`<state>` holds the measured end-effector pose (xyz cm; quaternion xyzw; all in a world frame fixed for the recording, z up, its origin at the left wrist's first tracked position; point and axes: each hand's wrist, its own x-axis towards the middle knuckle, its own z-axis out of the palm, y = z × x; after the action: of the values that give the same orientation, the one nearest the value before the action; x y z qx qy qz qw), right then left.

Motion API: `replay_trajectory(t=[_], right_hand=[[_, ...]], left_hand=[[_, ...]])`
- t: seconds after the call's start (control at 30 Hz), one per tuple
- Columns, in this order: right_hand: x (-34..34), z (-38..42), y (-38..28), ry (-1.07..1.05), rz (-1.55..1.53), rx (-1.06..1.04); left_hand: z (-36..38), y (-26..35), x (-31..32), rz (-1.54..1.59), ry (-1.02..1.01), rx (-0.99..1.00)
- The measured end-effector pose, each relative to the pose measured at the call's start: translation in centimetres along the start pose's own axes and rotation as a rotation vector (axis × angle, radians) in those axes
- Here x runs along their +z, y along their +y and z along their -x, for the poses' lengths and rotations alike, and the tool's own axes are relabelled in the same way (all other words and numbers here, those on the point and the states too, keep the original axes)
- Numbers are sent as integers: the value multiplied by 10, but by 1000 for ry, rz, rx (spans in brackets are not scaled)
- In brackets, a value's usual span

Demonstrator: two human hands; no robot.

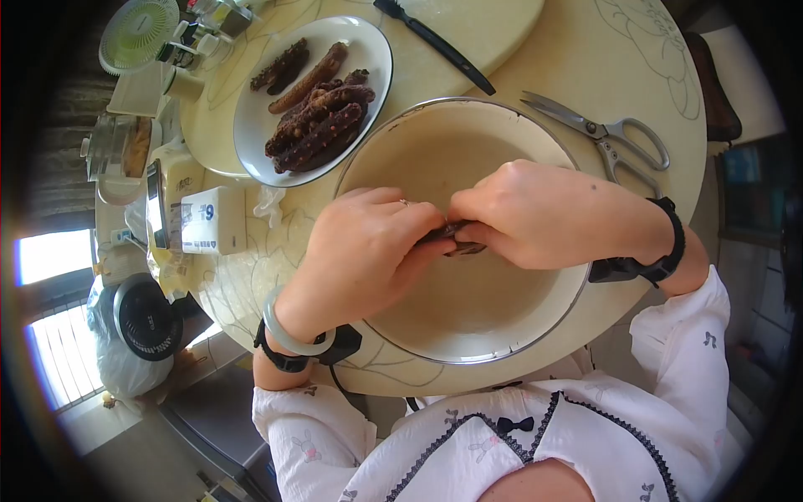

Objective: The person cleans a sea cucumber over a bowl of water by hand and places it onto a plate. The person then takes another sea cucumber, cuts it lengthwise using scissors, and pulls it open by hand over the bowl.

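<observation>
Over a wide cream basin (477, 322) holding shallow, cloudy-looking water, both hands meet at a dark sea cucumber (458, 237). My left hand (368, 247) pinches its left end between thumb and fingers. My right hand (539, 213) grips the other end, fingers curled. Most of the sea cucumber is hidden by the fingers. Beyond the basin, on the left, several brown, bumpy sea cucumbers (322, 121) lie on a white plate (249, 138). Silver scissors (595, 130) rest to the right of the basin, blades slightly apart.
A black brush (439, 48) lies on the raised round tabletop (493, 25) at the back. To the left stand a white tissue pack (213, 220), a glass container (117, 155), small jars (196, 42) and a green-and-white fan-like round object (139, 35). A black fan (148, 316) is further left.
</observation>
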<state>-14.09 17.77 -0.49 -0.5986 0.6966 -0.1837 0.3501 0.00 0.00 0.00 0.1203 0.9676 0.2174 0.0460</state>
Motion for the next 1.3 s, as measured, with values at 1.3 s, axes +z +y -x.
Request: replay_trajectory(t=[1.3], right_hand=[[5, 0, 7, 126, 97, -131]], left_hand=[[-1, 2, 9, -34, 179, 82]])
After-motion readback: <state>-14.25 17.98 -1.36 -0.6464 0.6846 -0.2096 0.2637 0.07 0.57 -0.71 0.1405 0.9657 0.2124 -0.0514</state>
